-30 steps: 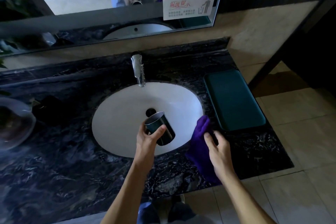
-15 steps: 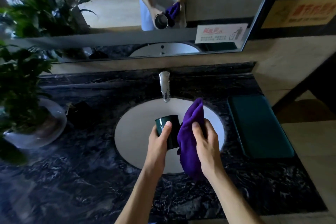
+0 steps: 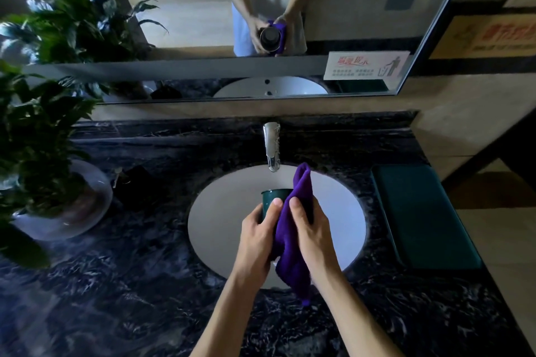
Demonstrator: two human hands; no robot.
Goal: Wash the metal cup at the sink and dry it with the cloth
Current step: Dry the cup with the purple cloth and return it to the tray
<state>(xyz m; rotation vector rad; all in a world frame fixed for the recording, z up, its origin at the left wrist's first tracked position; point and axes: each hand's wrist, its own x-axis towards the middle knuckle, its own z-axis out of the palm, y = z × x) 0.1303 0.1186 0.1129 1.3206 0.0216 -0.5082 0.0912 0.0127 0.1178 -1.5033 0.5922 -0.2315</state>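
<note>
Dark green cylindrical metal cup (image 3: 274, 201) is held above the white oval sink basin (image 3: 220, 229), just short of the chrome tap (image 3: 271, 146). Its long axis is tilted, mouth away from the person. It lies between both hands: left hand (image 3: 258, 236) is wrapped round its left wall, thumb near the rim. Right hand (image 3: 314, 236) presses the folded purple cloth (image 3: 293, 243) against its right wall, clutching the fabric. Drying is judged to turn on rotating the cup inside the cloth.
</note>
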